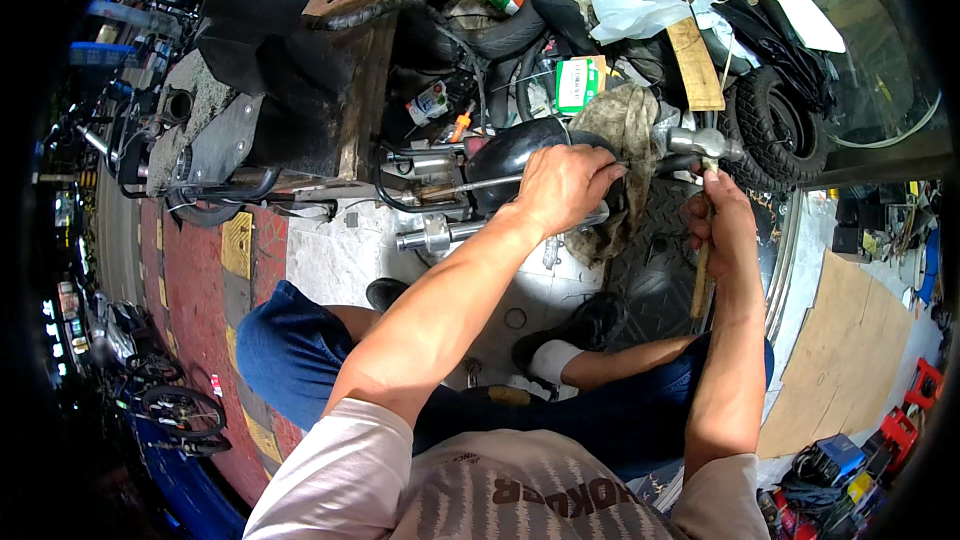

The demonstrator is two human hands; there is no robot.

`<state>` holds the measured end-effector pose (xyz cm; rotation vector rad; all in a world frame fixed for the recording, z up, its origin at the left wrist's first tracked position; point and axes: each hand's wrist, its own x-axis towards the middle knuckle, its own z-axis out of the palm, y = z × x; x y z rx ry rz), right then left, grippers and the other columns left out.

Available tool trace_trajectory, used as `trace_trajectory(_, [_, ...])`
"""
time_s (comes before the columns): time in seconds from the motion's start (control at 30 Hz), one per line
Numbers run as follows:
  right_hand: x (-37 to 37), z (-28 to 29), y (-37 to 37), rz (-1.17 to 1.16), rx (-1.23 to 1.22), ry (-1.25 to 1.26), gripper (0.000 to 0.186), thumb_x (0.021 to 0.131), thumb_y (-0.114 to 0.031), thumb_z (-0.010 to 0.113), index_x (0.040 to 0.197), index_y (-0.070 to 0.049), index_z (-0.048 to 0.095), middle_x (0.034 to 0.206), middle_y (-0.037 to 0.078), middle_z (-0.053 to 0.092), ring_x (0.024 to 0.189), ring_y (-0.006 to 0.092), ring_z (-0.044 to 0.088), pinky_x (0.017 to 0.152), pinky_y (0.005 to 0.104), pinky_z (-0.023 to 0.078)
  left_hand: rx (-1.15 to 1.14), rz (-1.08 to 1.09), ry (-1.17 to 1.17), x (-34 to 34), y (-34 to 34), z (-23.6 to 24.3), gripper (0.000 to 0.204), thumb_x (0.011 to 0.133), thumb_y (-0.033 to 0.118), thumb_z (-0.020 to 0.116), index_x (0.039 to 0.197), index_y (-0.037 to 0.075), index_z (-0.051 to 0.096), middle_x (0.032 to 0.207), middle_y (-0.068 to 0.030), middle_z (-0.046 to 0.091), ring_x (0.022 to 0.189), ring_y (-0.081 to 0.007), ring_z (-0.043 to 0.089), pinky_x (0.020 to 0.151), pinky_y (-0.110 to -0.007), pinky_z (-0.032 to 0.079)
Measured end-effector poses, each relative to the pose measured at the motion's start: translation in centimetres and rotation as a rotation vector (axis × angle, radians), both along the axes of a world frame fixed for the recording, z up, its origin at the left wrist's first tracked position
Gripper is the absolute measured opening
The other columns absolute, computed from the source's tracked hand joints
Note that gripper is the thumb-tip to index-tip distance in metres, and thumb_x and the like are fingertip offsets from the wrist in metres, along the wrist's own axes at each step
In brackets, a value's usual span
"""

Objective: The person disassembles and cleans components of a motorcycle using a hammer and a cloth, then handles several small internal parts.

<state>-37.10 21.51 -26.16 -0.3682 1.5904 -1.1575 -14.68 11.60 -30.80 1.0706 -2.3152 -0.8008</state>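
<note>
From my remote station, I observe large dark lettering across the front of the shirt (480, 495), with a smaller printed line near it. I observe print on the green-and-white box (577, 86). Markings on the labelled white container (428, 103) are too small for me to resolve.

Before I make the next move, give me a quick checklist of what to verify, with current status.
1. Hammer held: ok, its handle is in the right hand.
2. Left hand apart from the hammer head: ok, it sits to the left with a gap between.
3. Left hand's grip on the thin metal rod: cannot tell, the hand hides the contact.
4. Stained cloth well away from the hammer head: not ok, it lies close beside it in this view.
5. Gloves on: not ok, both hands are bare.
</note>
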Motion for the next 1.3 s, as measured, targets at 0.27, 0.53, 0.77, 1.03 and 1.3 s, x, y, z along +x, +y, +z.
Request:
trace_trajectory(0.27, [0.6,-0.1,0.5,0.108,0.037,0.07,0.02,0.109,-0.034,0.051,0.113,-0.017,0.061,0.071,-0.005,0.048,0.052,0.0064,0.041,0.045,0.0253,0.032,-0.014,0.01,0.019,-0.1,-0.1,-0.2,0.023,0.096,0.029,0.069,0.099,0.007,0.077,0.091,-0.0158,0.074,0.084,-0.0407,0.07,0.073,-0.048,0.056])
trace_trajectory(0.53, [1.1,0.1,1.4,0.216,0.122,0.08,0.026,0.109,-0.036,0.051,0.122,-0.017,0.063,0.072,-0.004,0.048,0.053,0.0066,0.039,0.047,0.0253,0.033,-0.015,-0.008,0.011,0.2,0.4,-0.6,0.024,0.096,0.03,0.068,0.099,0.008,0.077,0.093,-0.0158,0.074,0.086,-0.04,0.07,0.074,-0.049,0.056])
trace_trajectory(0.77, [1.6,-0.3,1.3,0.229,0.132,0.049,0.022,0.109,-0.032,0.052,0.119,-0.016,0.063,0.069,-0.005,0.047,0.048,0.0068,0.038,0.042,0.0245,0.031,-0.041,-0.01,-0.094,0.5,0.8,-1.3,0.029,0.099,0.037,0.062,0.094,0.01,0.071,0.089,-0.0124,0.073,0.087,-0.0381,0.07,0.075,-0.051,0.054])
trace_trajectory(1.03, [2.5,-0.9,1.4,0.226,0.146,0.083,0.033,0.109,-0.04,0.052,0.122,-0.011,0.062,0.066,-0.004,0.048,0.044,0.0056,0.037,0.039,0.0232,0.033,-0.021,-0.027,-0.106,1.6,1.8,-1.6,0.036,0.097,0.042,0.062,0.099,0.008,0.074,0.095,-0.0135,0.075,0.093,-0.0346,0.072,0.084,-0.047,0.055])
trace_trajectory(1.3, [4.5,-0.2,0.0,0.104,0.026,0.043,0.04,0.105,-0.046,0.058,0.125,-0.012,0.06,0.067,-0.004,0.045,0.046,0.0056,0.039,0.039,0.0218,0.034,-0.11,0.004,0.078,2.8,3.1,-2.2,0.038,0.094,0.047,0.065,0.088,0.011,0.074,0.092,-0.01,0.074,0.089,-0.0345,0.072,0.079,-0.048,0.053])
